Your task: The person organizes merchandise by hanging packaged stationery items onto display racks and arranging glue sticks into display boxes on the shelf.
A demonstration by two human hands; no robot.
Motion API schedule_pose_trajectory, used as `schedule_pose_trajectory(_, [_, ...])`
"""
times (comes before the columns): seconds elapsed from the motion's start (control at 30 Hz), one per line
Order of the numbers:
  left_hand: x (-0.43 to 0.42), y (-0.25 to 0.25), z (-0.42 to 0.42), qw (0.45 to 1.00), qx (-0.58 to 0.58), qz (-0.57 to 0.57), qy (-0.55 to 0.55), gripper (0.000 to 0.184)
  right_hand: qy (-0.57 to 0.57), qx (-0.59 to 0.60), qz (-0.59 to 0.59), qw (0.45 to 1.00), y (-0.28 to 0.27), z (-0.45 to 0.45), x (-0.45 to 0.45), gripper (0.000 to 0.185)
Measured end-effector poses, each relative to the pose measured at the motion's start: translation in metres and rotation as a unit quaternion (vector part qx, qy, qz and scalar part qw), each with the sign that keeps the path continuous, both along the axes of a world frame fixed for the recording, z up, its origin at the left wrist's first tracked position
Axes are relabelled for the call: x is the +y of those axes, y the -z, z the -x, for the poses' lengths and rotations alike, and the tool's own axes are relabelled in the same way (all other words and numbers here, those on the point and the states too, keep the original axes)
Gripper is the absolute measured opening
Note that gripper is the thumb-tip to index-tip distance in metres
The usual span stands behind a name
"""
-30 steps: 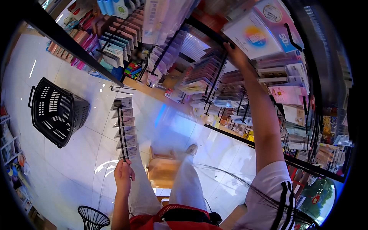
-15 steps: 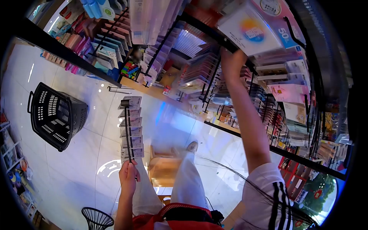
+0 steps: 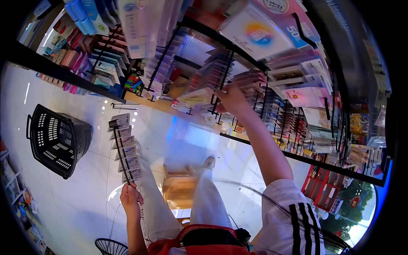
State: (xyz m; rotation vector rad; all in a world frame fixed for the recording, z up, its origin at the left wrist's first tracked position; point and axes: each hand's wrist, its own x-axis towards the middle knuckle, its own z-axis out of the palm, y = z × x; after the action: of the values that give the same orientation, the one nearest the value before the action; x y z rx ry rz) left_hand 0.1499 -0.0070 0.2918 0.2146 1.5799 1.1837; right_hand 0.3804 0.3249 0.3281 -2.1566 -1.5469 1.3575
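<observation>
My left hand (image 3: 131,197) is closed round the near end of a loose black display hook (image 3: 121,158). Several small white printed packets (image 3: 127,146) hang in a row along this rod, above the floor. Over at the shelf, my right hand (image 3: 233,101) reaches in with curled fingers at the front end of a fixed black display hook (image 3: 213,101). Packets with pale and yellowish fronts (image 3: 197,97) hang just left of those fingers. The fingertips are small and partly hidden, but they appear to be on the hook.
A black shopping basket (image 3: 63,142) stands on the tiled floor at left. A wooden stool (image 3: 180,191) is between my legs. Racks of hanging packets fill the top and right; a large white packet (image 3: 257,34) juts out above my right hand. A black wire basket (image 3: 111,246) is at the bottom.
My right hand has come down and left from behind the large white packet to the front hook ends. My left hand and its loaded hook have shifted slightly left and down, tilting more.
</observation>
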Motion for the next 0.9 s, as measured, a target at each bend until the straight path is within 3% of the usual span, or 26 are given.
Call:
schedule_pose_trajectory(0.13, [0.003, 0.0, -0.002, 1.0, -0.015, -0.001, -0.012, 0.022, -0.168, -0.171, -0.14, 0.961, 0.031, 0.005, -0.005, 0.033])
schedule_pose_trajectory(0.23, [0.005, 0.0, -0.007, 1.0, -0.016, -0.001, -0.009, 0.022, -0.198, -0.233, -0.425, 0.852, 0.049, 0.008, -0.018, 0.026])
schedule_pose_trajectory(0.3, [0.006, -0.001, -0.009, 1.0, -0.021, 0.005, -0.002, 0.022, -0.147, -0.162, -0.505, 0.835, 0.057, 0.006, -0.018, 0.025])
schedule_pose_trajectory(0.4, [0.006, -0.001, -0.011, 1.0, -0.028, 0.009, 0.008, 0.022, -0.062, -0.059, -0.367, 0.926, 0.054, 0.006, -0.023, 0.024])
schedule_pose_trajectory(0.6, [0.004, 0.005, -0.012, 0.999, -0.03, 0.012, 0.025, 0.024, 0.036, 0.076, -0.253, 0.964, 0.021, 0.022, -0.03, 0.023])
schedule_pose_trajectory(0.8, [0.006, 0.004, -0.012, 0.999, -0.021, 0.019, 0.029, 0.025, -0.005, -0.045, -0.322, 0.946, 0.018, 0.03, -0.031, 0.02])
schedule_pose_trajectory(0.9, [0.01, 0.003, -0.011, 0.999, -0.02, 0.02, 0.03, 0.025, -0.037, -0.015, -0.379, 0.925, 0.026, 0.024, -0.025, 0.02])
